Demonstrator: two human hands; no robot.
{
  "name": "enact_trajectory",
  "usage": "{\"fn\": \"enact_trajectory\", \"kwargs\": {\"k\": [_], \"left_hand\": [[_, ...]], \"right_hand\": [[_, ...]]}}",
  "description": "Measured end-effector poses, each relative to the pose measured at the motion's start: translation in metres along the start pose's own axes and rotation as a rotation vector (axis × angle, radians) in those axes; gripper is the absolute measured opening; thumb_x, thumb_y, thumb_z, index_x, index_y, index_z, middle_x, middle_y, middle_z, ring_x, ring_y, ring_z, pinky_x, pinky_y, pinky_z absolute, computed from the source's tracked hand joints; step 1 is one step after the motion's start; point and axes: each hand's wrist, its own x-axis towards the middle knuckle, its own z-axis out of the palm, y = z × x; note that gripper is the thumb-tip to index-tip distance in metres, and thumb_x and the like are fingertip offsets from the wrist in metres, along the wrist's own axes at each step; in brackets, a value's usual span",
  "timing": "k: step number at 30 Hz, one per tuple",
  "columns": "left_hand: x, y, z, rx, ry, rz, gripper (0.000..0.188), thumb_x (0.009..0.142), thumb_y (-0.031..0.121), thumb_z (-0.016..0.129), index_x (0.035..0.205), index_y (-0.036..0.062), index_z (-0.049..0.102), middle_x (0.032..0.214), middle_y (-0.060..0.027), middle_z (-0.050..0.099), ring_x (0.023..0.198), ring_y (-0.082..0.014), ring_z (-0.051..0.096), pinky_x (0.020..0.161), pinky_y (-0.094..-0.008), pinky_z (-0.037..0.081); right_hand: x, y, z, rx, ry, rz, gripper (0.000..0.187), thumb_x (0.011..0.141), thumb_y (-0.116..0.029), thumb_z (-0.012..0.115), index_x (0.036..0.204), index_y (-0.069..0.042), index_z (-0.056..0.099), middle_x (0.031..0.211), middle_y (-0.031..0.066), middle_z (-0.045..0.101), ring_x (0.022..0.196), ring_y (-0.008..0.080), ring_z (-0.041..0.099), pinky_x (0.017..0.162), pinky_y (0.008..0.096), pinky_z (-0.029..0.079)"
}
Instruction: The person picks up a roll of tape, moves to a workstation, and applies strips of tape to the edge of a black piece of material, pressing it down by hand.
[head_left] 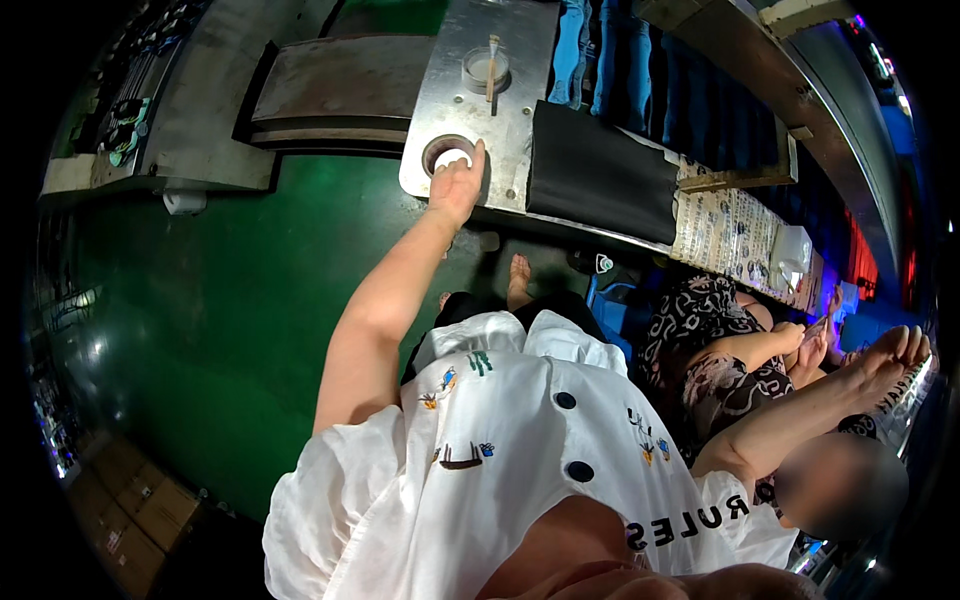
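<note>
My left hand [457, 187] is at the near side of a brown-rimmed roll of tape [434, 143] on the corner of a metal table [465, 110]. Its fingers bend over the near rim, and one digit sticks out along the roll's right side. White shows inside the ring. Off to the far right my right hand [890, 362] is raised, its fingers bent and close together. Whether anything is in them is hidden at the picture's dark rim. Behind the tape stands a round clear dish [472, 68] with a wooden-handled brush [491, 75] lying across it.
A black sheet [600, 170] lies on the table's right part, beside blue strips [625, 60] hanging behind. A seated person in patterned clothes [705, 310] works at my right, both hands [805, 350] together. Cardboard boxes [130, 500] stand lower left on the green floor [220, 300].
</note>
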Motion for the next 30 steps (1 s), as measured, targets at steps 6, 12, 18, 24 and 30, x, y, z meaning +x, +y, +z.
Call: {"fn": "enact_trajectory", "kwargs": {"k": [6,12,18,24,30], "left_hand": [[-0.078,0.059,-0.146,-0.924,0.191,0.437,0.068,0.057,0.018,0.072,0.118,0.0026,0.045,0.126,-0.0168,0.038,0.115,-0.0338,0.041,0.092,-0.0414,0.038],[-0.147,0.114,-0.258,-1.366,0.460,0.814,0.016,0.074,0.014,0.065,0.080,0.0029,0.054,0.098,-0.0172,0.060,0.091,-0.0307,0.055,0.079,-0.0450,0.043],[-0.167,0.130,-0.256,-1.591,0.576,0.748,0.021,0.075,0.010,0.061,0.089,-0.0037,0.057,0.088,-0.0145,0.059,0.072,-0.0251,0.058,0.066,-0.0354,0.047],[-0.178,0.087,-0.203,-1.456,0.465,0.353,0.015,0.073,-0.005,0.059,0.087,-0.0025,0.054,0.085,-0.0135,0.058,0.073,-0.0204,0.058,0.063,-0.0280,0.048],[-0.162,0.076,-0.075,-2.014,0.452,-0.594,0.013,0.079,-0.001,0.061,0.091,0.0013,0.055,0.078,-0.0043,0.059,0.067,-0.0099,0.056,0.064,-0.0215,0.046]], "right_hand": [[-0.001,-0.005,-0.026,-0.001,-0.017,0.054,0.021,0.087,-0.007,0.048,0.067,-0.006,0.040,0.059,0.0007,0.032,0.051,0.0103,0.030,0.048,0.0241,0.026],[0.001,0.034,-0.047,-0.103,0.030,0.013,0.023,0.088,-0.008,0.047,0.066,-0.006,0.040,0.060,0.0007,0.033,0.051,0.0098,0.030,0.047,0.0238,0.026],[-0.010,0.084,-0.036,-0.295,0.147,-0.007,0.023,0.089,-0.011,0.046,0.067,-0.007,0.039,0.064,0.0002,0.036,0.052,0.0096,0.030,0.048,0.0236,0.026],[-0.028,0.175,-0.023,-0.928,0.408,-0.022,0.017,0.089,-0.018,0.051,0.078,-0.007,0.048,0.068,-0.0008,0.045,0.057,0.0061,0.039,0.049,0.0207,0.032],[-0.028,0.312,-0.062,-1.028,0.185,0.340,0.013,0.086,-0.015,0.057,0.089,-0.003,0.054,0.074,0.0038,0.057,0.064,0.0100,0.057,0.060,0.0220,0.048]]}}
